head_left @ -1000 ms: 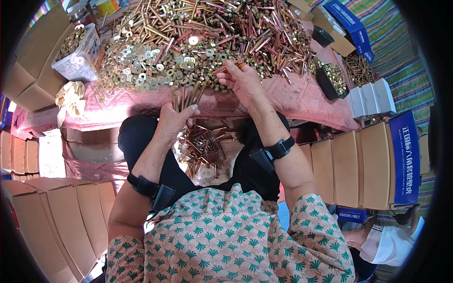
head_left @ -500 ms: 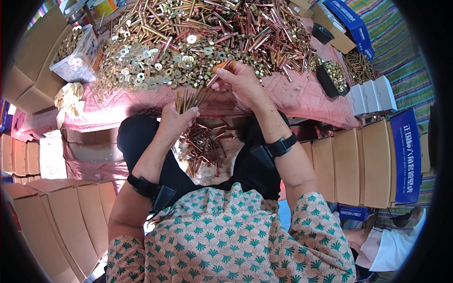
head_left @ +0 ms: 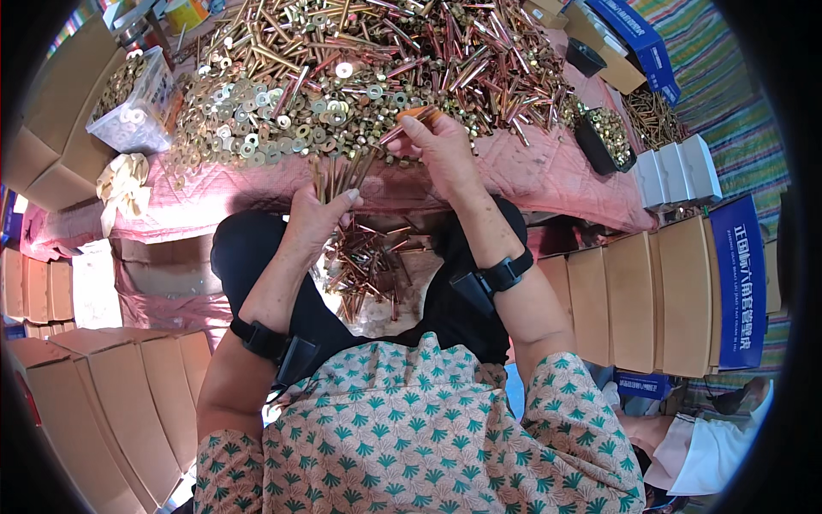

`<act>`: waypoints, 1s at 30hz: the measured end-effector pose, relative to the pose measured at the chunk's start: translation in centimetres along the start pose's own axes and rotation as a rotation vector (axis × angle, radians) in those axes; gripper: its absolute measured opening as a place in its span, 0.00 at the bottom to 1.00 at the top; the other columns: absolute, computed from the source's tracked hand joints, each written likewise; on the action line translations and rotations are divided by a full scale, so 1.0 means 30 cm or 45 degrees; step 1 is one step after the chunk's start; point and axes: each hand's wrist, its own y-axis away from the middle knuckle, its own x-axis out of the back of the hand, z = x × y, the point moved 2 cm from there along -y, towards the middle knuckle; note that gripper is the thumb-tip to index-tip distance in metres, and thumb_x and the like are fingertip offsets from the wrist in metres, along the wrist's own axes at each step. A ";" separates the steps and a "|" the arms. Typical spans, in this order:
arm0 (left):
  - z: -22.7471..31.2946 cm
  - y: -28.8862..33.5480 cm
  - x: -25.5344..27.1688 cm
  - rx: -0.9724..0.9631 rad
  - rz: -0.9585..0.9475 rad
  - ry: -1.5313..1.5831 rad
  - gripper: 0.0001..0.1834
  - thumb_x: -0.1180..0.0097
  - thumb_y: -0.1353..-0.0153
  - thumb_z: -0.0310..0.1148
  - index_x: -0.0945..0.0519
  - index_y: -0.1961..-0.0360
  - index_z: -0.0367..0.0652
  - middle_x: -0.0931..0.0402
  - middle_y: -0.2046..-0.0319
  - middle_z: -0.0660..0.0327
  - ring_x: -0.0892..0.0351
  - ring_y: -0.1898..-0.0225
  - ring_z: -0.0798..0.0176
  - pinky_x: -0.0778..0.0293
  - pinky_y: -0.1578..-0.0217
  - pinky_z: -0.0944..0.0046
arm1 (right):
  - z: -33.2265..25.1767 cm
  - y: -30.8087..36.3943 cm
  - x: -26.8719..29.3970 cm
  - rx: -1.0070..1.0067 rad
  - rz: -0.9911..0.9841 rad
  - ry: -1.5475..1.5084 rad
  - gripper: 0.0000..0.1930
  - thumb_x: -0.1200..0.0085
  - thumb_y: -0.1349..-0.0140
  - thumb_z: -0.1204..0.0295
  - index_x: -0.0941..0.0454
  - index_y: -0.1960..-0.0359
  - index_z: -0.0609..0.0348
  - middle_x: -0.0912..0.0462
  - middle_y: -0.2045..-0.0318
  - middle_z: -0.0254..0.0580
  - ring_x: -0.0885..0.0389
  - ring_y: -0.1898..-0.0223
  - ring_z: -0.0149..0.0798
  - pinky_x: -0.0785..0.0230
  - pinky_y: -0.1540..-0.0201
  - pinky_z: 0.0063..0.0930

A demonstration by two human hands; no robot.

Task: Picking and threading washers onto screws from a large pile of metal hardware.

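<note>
My left hand (head_left: 312,221) is closed round a bundle of long, slim brass-coloured bolts (head_left: 340,176), their ends sticking up above the fingers. Right of it and a little higher, my right hand (head_left: 447,158) pinches a coppery bolt (head_left: 392,135). Something orange (head_left: 418,112) covers part of its fingers. Both hands are over the front edge of a table with a pink quilted cloth (head_left: 531,176). Just beyond lie heaped flat washers (head_left: 257,128), small nuts (head_left: 377,116) and many loose bolts (head_left: 479,51). More bolts (head_left: 368,265) lie below, between my knees.
At the left, a clear plastic tub (head_left: 137,116) of washers stands by an open carton (head_left: 64,120) and a cloth glove (head_left: 124,188). A black tray (head_left: 604,146) of nuts and white boxes (head_left: 685,171) are at the right. Brown cartons (head_left: 111,403) flank me; a person's leg shows lower right.
My right hand has shifted slightly, and the bolt in it now lies flatter and farther from the bundle. The left hand has barely moved, still gripping its bolts.
</note>
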 end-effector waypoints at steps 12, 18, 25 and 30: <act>0.022 0.010 -0.022 -0.115 0.032 -0.094 0.05 0.41 0.41 0.29 0.21 0.66 0.39 0.22 0.78 0.66 0.28 0.81 0.75 0.34 0.81 0.73 | 0.031 0.035 -0.013 -0.340 -0.382 0.050 0.09 0.42 0.38 0.73 0.24 0.60 0.63 0.18 0.69 0.40 0.19 0.71 0.29 0.24 0.66 0.22; 0.011 0.002 0.010 0.005 0.045 0.120 0.09 0.41 0.40 0.29 0.22 0.58 0.40 0.20 0.72 0.65 0.29 0.79 0.78 0.37 0.81 0.78 | 0.098 0.061 -0.094 -0.279 -0.358 0.126 0.06 0.42 0.39 0.75 0.24 0.64 0.65 0.19 0.74 0.37 0.20 0.76 0.27 0.26 0.72 0.19; 0.011 -0.004 0.010 -0.084 0.045 -0.012 0.05 0.40 0.41 0.29 0.21 0.66 0.41 0.25 0.79 0.67 0.28 0.81 0.74 0.35 0.81 0.74 | 0.078 0.026 -0.058 -0.231 0.068 0.045 0.12 0.40 0.38 0.66 0.23 0.64 0.63 0.26 0.80 0.30 0.29 0.83 0.24 0.38 0.82 0.17; 0.000 0.000 0.018 -0.005 -0.008 -0.020 0.06 0.40 0.40 0.30 0.21 0.65 0.40 0.24 0.76 0.66 0.28 0.80 0.74 0.34 0.80 0.74 | 0.043 0.014 -0.061 -0.357 -0.136 0.100 0.12 0.40 0.39 0.66 0.23 0.64 0.62 0.26 0.80 0.28 0.29 0.84 0.22 0.39 0.82 0.17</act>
